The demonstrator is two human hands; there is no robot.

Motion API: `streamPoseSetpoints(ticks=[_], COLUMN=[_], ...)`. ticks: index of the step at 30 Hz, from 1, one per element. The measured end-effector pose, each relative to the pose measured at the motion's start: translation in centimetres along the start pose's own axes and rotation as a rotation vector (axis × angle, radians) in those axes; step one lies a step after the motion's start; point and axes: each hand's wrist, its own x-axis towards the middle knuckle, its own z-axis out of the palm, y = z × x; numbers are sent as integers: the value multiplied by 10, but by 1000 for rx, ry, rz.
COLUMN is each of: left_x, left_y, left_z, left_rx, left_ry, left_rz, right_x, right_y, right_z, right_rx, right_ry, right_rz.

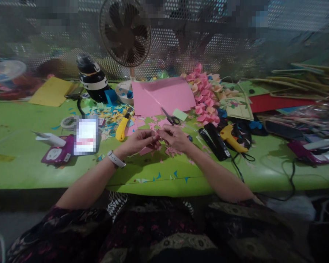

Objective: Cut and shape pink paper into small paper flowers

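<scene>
My left hand (pixel 139 141) and my right hand (pixel 176 138) meet over the middle of the green table, fingertips pinched together. Between them is a small piece of pink paper (pixel 157 134), mostly hidden by the fingers. Pink paper scraps (pixel 173 150) lie under and around both hands. Just beyond my right hand are scissors (pixel 172 119) with dark handles and a light green paper square (pixel 180 114). A yellow box cutter (pixel 122 128) rests near my left hand. Behind the scissors stands a large pink paper sheet (pixel 164 93).
Folded pink paper flowers (pixel 204 96) are heaped at the back. A black stapler (pixel 215 142) and a yellow glue gun (pixel 233 138) with a cord lie to the right. Leftward are a lit phone (pixel 85 137), a tape roll (pixel 68 123), a black bottle (pixel 94 82) and a fan (pixel 125 34).
</scene>
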Motion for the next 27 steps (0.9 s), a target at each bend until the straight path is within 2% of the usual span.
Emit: streamPoseSetpoints(ticks=[3, 8, 13, 18, 21, 23, 25, 27], left_x=[0, -2, -1, 1, 1, 2, 2, 3], left_y=[2, 5, 7, 7, 7, 5, 3, 1], left_z=[1, 2, 2, 4, 6, 6, 5, 4], left_rx=[-1, -11, -31, -33, -36, -50, -63, -70], left_ry=[25, 188, 223, 244, 255, 259, 257, 255], left_rz=[1, 46, 14, -48, -53, -52, -52, -49], right_x=[1, 1, 2, -12, -29, -41, -53, -65], right_y=[-2, -7, -17, -37, -38, -33, -26, -18], right_z=[-4, -8, -9, -37, -67, -89, -110, -126], right_rx=[-9, -86, -130, -306, -355, -426, -465, -601], right_ry=[-37, -72, -120, -167, -83, 42, 148, 235], right_rz=[17, 50, 130, 140, 173, 169, 227, 277])
